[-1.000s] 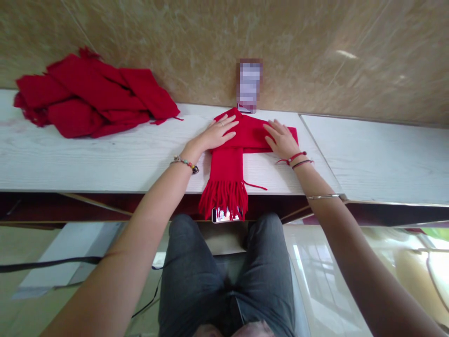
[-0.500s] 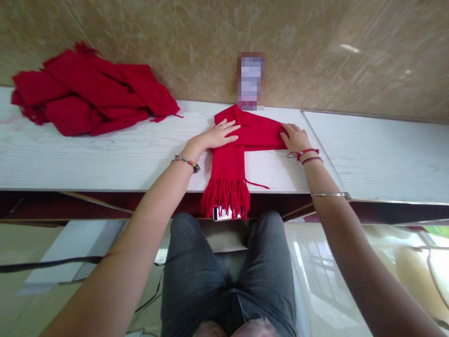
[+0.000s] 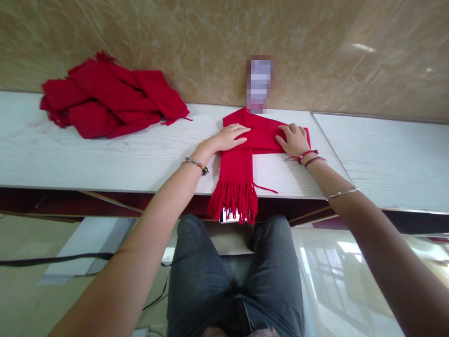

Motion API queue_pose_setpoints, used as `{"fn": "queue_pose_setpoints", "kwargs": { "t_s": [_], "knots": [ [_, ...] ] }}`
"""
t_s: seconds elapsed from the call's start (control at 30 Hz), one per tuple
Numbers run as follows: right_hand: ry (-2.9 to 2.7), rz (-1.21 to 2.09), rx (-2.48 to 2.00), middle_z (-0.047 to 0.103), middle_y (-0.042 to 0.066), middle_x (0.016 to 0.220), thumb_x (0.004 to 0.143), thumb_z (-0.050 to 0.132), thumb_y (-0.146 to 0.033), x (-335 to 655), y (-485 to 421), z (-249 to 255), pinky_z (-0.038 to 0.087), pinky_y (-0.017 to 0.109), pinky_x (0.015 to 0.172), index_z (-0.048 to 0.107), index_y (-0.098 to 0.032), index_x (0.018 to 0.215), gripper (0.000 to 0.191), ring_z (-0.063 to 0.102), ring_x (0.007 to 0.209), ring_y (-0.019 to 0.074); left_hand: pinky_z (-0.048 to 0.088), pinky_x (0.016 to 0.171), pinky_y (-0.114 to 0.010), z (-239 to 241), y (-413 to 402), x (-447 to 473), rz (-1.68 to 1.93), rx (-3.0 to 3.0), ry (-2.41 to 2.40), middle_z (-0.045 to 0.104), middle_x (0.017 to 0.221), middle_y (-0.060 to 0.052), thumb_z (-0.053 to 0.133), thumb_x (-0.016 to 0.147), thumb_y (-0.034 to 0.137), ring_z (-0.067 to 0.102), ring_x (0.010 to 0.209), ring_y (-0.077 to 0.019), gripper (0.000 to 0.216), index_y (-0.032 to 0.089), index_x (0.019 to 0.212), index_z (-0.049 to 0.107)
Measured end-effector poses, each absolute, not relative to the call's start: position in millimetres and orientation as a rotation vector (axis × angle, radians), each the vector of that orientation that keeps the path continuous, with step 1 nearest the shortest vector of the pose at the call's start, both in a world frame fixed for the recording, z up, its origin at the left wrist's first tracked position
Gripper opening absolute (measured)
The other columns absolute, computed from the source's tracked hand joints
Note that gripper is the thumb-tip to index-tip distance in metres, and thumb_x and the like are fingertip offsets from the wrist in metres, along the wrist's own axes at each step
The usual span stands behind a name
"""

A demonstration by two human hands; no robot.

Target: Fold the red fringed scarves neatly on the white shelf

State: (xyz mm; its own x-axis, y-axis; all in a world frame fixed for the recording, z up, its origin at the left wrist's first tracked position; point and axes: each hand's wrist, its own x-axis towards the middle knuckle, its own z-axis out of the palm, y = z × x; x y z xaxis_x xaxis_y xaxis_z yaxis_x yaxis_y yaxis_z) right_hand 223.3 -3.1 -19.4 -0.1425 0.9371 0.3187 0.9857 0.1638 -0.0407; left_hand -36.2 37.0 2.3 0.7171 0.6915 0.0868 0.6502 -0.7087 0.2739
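Observation:
A red scarf (image 3: 236, 166) lies folded on the white tabletop, one band hanging toward me and another crossing out to the right. Its fringe droops over the front edge. My left hand (image 3: 231, 137) rests flat across the fold, fingers stretched out and a ring on one of them. On the right-hand band lies my right hand (image 3: 293, 139), its fingers spread on the cloth, and the folded end shows just beyond it. Under the fringe, a lit phone (image 3: 229, 216) is partly hidden.
A crumpled heap of red scarves (image 3: 112, 100) sits at the left against the tan marbled wall (image 3: 196, 42). Behind the folded scarf, a blurred-out upright object (image 3: 259, 84) stands at the wall. A seam (image 3: 331, 147) crosses the white tabletop (image 3: 396, 159) to the right.
My right hand has shifted left along the band, uncovering the scarf's right end. My left hand stays on the fold. The whole view has slid slightly.

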Motion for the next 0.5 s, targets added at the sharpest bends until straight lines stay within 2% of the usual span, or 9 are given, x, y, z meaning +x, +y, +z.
{"fn": "queue_pose_setpoints", "kwargs": {
  "t_s": [0.17,0.33,0.5],
  "knots": [
    [-2.348,-0.087,-1.961,0.056,0.016,0.124,0.087,0.038,-0.055,230.5,15.5,7.2,0.041,0.052,0.087,0.056,-0.024,0.126,0.053,0.053,0.109,0.0331,0.011,0.117,-0.032,3.3,41.7,-36.7,0.081,2.646,1.11,0.02,0.156,-0.002,0.029,0.095,0.04,0.01,0.144,-0.0193,0.057,0.02,0.148,0.025],
    [-2.326,-0.228,-1.938,0.065,0.016,0.107,0.09,0.031,-0.054,235.5,23.4,7.9,0.041,0.047,0.082,0.066,-0.018,0.109,0.053,0.055,0.102,0.0327,0.011,0.116,-0.029,3.8,43.3,-37.8,0.119,2.654,1.099,0.023,0.155,-0.003,0.029,0.094,0.039,0.012,0.144,-0.0176,0.058,0.017,0.148,0.026],
    [-2.141,-0.324,-1.849,0.066,0.017,0.098,0.092,0.028,-0.049,244.2,20.6,-5.0,0.039,0.045,0.08,0.066,-0.016,0.095,0.051,0.055,0.095,0.031,0.012,0.116,-0.031,4.9,44.8,-39.0,0.142,2.621,1.083,0.024,0.155,-0.003,0.031,0.093,0.04,0.014,0.143,-0.0183,0.06,0.016,0.147,0.027]
  ]
}}
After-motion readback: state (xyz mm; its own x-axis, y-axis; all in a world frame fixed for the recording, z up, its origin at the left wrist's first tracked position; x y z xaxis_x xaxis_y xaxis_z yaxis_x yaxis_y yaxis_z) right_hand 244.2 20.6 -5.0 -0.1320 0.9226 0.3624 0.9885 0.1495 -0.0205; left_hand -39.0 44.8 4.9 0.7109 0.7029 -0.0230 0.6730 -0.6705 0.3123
